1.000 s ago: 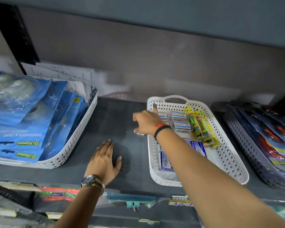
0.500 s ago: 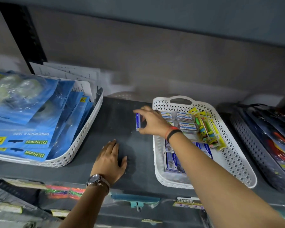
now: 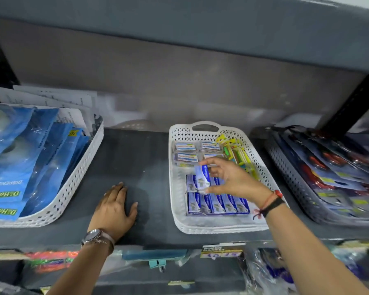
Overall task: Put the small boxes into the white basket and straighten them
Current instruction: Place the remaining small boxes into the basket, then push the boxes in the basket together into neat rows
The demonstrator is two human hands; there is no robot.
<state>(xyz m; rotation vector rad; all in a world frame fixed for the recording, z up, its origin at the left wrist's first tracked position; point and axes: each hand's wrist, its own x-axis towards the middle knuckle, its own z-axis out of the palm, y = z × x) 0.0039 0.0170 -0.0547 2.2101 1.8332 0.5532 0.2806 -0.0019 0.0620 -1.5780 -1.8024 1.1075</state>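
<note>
The white basket [image 3: 180,218] sits on the dark shelf, right of centre. Inside it, a row of small blue boxes [image 3: 217,204] lies near the front and more blue boxes sit behind them. My right hand [image 3: 232,178] hovers over the basket's middle, pinching one small blue box [image 3: 202,177] between thumb and fingers. Small white-and-blue boxes [image 3: 184,146] lie at the basket's back left, and yellow-green packets [image 3: 237,153] at its back right. My left hand [image 3: 115,209] rests flat on the bare shelf, left of the basket, holding nothing.
A larger white basket [image 3: 73,188] with blue blister packs stands at the left. A dark basket [image 3: 296,188] with red-and-blue packs stands at the right. A shelf board hangs overhead. Price tags [image 3: 222,250] and hanging goods line the shelf's front edge.
My right hand picked a small blue box off the shelf left of the basket and carried it right, over the basket's middle. My left hand stayed put.
</note>
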